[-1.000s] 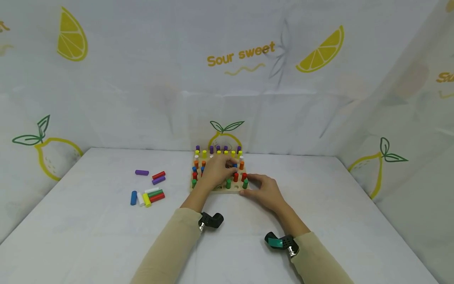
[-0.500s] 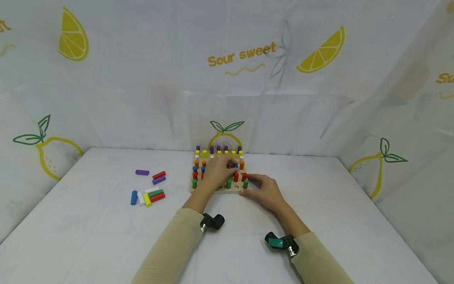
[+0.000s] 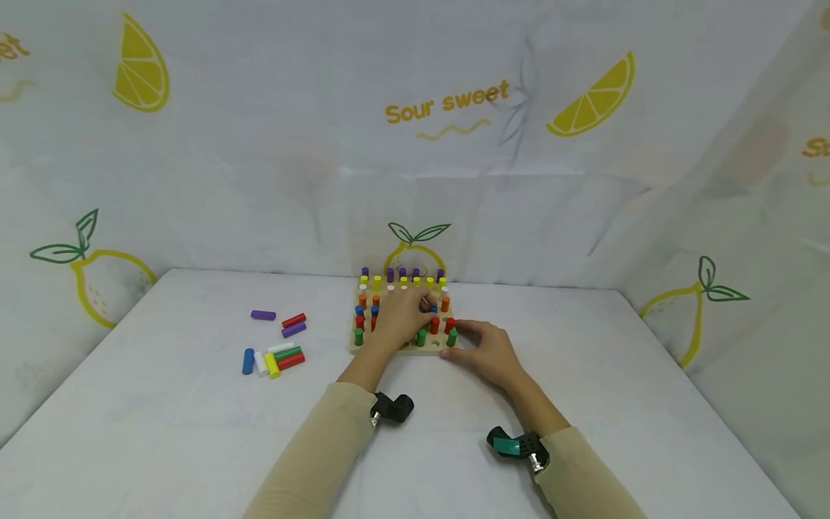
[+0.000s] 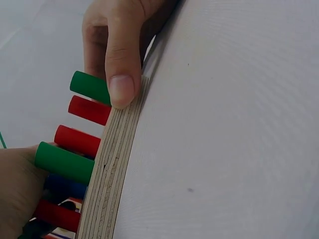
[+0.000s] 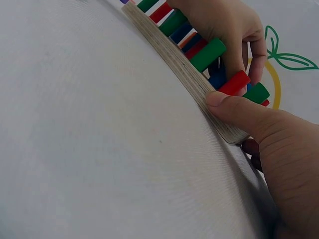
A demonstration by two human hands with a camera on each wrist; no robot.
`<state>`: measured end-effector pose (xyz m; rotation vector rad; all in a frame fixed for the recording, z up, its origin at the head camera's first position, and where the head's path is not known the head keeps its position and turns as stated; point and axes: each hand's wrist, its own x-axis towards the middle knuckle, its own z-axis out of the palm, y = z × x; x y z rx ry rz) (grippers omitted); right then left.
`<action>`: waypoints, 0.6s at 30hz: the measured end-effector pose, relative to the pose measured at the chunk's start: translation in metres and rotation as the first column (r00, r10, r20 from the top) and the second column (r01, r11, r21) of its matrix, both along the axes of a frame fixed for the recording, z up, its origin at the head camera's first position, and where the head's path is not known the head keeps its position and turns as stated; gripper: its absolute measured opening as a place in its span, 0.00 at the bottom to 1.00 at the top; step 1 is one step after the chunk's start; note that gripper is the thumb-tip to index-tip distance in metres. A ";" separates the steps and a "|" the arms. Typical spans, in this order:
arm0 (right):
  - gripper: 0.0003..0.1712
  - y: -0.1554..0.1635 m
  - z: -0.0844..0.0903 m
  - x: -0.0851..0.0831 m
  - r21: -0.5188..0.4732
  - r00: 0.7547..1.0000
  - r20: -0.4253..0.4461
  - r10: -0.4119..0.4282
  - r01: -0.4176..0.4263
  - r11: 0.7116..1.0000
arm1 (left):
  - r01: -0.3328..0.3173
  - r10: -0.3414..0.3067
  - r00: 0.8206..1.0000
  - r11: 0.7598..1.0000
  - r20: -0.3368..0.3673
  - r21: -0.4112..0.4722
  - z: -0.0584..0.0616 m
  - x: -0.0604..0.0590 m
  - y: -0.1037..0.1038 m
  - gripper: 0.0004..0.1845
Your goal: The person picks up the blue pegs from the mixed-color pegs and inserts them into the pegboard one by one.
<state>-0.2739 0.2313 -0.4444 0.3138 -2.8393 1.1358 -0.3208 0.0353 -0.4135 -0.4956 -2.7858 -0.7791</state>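
A wooden pegboard (image 3: 424,351) stands at the back middle of the table, with rows of colored pegs upright in it. Reaching over its middle, my left hand (image 3: 397,317) has thumb and fingertips brought together at a blue peg (image 3: 434,310) in the right half; the fingers partly cover it. My right hand (image 3: 489,353) grips the board's front right corner. In the right wrist view its thumb (image 5: 234,107) presses the layered front edge (image 5: 172,55), beside a green peg (image 5: 256,93) and a red peg (image 5: 234,83). The left hand hides many pegs in the middle.
Left of the board lie several loose pegs, among them a purple peg (image 3: 263,315), a blue peg (image 3: 248,361), a yellow peg (image 3: 271,365) and a green peg (image 3: 288,353). A lemon-printed cloth (image 3: 259,180) hangs behind the white table (image 3: 162,404).
The whole head view has shifted slightly, so everything sits a little further right. Against the board, both hands stay almost where they were.
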 end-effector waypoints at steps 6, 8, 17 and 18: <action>0.39 -0.001 0.001 0.001 -0.009 1.000 -0.014 0.014 -0.014 1.000 | 0.003 -0.003 1.000 1.000 0.018 -0.001 0.000 0.000 -0.002 0.09; 0.39 -0.001 0.001 0.001 -0.008 1.000 -0.012 0.014 -0.014 1.000 | 0.010 -0.011 1.000 1.000 0.024 0.012 0.000 0.000 -0.003 0.09; 0.39 0.000 -0.002 0.001 -0.002 1.000 -0.010 0.011 -0.011 1.000 | 0.075 -0.082 0.990 0.995 0.112 0.058 0.011 0.006 -0.013 0.11; 0.39 0.000 -0.001 0.001 -0.008 1.000 -0.013 0.013 -0.013 1.000 | 0.071 -0.078 0.990 0.996 0.121 0.060 0.014 0.007 -0.015 0.11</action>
